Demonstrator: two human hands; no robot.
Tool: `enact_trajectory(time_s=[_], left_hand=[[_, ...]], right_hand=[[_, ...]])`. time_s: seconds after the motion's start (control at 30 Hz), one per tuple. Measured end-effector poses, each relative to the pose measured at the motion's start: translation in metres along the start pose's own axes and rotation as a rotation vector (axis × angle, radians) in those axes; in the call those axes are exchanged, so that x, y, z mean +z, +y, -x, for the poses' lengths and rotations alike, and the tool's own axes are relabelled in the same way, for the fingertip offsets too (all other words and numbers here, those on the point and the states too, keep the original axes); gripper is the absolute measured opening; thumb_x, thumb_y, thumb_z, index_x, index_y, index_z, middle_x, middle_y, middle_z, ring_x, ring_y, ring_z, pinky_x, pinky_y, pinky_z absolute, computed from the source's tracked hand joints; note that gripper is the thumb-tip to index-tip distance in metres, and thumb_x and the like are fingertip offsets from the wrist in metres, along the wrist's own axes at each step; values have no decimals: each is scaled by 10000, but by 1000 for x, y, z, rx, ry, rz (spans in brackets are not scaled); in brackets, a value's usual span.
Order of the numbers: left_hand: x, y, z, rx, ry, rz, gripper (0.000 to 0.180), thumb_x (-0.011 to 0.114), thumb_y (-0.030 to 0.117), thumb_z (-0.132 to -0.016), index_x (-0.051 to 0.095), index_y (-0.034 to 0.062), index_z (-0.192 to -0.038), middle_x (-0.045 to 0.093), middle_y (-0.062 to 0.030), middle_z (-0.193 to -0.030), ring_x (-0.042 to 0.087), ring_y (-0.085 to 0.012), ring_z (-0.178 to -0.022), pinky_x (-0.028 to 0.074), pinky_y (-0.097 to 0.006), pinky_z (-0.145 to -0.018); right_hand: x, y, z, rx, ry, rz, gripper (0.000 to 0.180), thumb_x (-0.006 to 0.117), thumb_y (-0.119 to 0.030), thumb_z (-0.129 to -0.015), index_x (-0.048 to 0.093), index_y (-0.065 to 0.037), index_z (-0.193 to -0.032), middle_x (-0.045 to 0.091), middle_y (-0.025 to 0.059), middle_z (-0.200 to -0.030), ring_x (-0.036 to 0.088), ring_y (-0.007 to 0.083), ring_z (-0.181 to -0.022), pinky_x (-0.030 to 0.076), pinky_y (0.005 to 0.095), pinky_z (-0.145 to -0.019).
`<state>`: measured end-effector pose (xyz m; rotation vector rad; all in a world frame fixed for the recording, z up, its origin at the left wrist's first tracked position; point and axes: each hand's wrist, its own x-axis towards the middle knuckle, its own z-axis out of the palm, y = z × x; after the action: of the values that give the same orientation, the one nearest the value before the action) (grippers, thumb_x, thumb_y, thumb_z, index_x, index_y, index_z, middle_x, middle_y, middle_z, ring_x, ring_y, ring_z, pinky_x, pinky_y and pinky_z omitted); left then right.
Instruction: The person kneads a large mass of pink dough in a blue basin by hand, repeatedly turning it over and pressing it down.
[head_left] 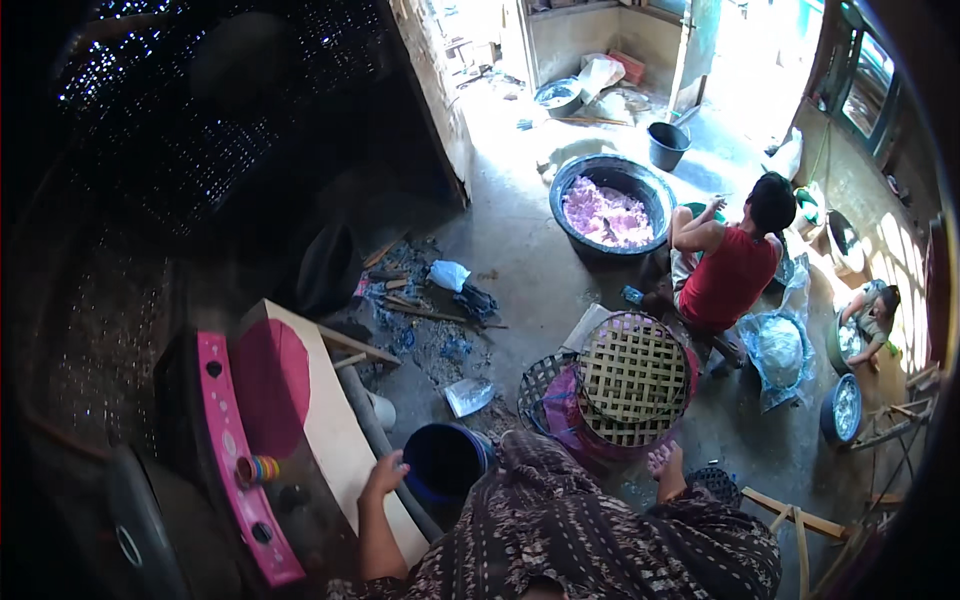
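My left hand point(386, 472) is held beside a dark blue bucket point(447, 462), near the edge of a pale board. Its fingers are loosely bent, and no object shows in it. My right hand point(666, 463) hovers just in front of a round woven bamboo tray point(635, 375). The palm is turned up, fingers slightly curled and apart, with nothing in them. Below the tray lies magenta netting or plastic point(565, 400). Patterned dark cloth point(560, 520) covers my lap between the two arms.
A person in red point(730, 265) squats by a large black tub point(612, 245) holding a pinkish mass. A child point(873, 315) sits at the right. Left is a pink-fronted stove point(235, 450). Wood scraps point(400, 290) litter the floor; a clear plastic bag point(780, 350) lies at right.
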<state>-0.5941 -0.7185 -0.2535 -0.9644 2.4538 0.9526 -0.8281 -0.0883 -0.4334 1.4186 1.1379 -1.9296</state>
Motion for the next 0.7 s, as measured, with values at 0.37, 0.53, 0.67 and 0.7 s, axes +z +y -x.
enact_trajectory(time_s=[0.37,0.53,0.67,0.7], left_hand=[[77,-92,-65,-560,-193,541,465,616,303,-863,513,52,-1241,600,-121,-1104,567,-217,-998,448,-331,-842],[34,-46,-129,-482,-127,675,440,599,302,-878,504,72,-1241,590,-94,-1057,552,-187,-932,441,-313,-790],[1,-4,-191,-460,-104,722,421,585,301,-890,496,87,-1241,582,-71,-1018,541,-163,-880,436,-299,-749],[-6,7,-207,-468,-103,728,416,582,301,-892,494,91,-1241,580,-66,-1009,538,-157,-867,435,-296,-739]], right_hand=[[113,-26,11,-118,-21,-55,404,526,-540,-854,591,-142,-885,525,43,-720,540,274,-722,439,397,-622],[252,-62,-16,-101,-258,-7,436,527,-558,-850,561,-149,-997,492,11,-719,538,233,-731,436,369,-660],[361,-105,-37,-71,-352,58,517,525,-601,-834,550,-149,-1084,492,3,-745,542,234,-769,431,387,-683],[384,-113,-45,-71,-355,85,541,525,-618,-826,551,-149,-1094,495,4,-746,543,243,-777,429,401,-682]])
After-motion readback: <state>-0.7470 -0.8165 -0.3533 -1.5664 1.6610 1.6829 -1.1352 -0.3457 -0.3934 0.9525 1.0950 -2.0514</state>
